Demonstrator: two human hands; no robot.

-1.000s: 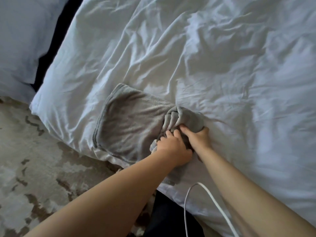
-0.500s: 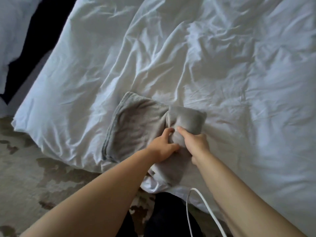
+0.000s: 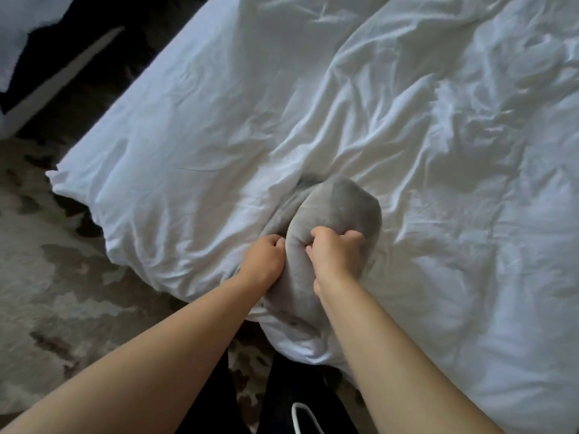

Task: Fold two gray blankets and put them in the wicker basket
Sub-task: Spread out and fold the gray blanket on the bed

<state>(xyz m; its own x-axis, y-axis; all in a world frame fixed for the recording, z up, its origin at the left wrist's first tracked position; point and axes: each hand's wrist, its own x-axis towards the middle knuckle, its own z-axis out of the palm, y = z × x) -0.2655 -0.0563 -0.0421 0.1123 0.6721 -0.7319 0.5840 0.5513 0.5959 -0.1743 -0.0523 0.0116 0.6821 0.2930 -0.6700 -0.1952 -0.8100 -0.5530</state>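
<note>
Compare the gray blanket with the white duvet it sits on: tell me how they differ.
The gray blanket is bunched into a compact bundle; the white duvet lies spread wide across the bed. The blanket is gripped by the left hand and right hand; the duvet is not held. The blanket looks plush and smooth, the duvet thin and creased. Both are soft fabric.

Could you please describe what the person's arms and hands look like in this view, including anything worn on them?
Both forearms are bare from the bottom edge of the picture up to the wrists; no sleeves show. The left hand and the right hand wear no gloves, and no rings, watch or bracelets can be seen. The fingernails look short and unpainted, though the picture is slightly soft.
</note>
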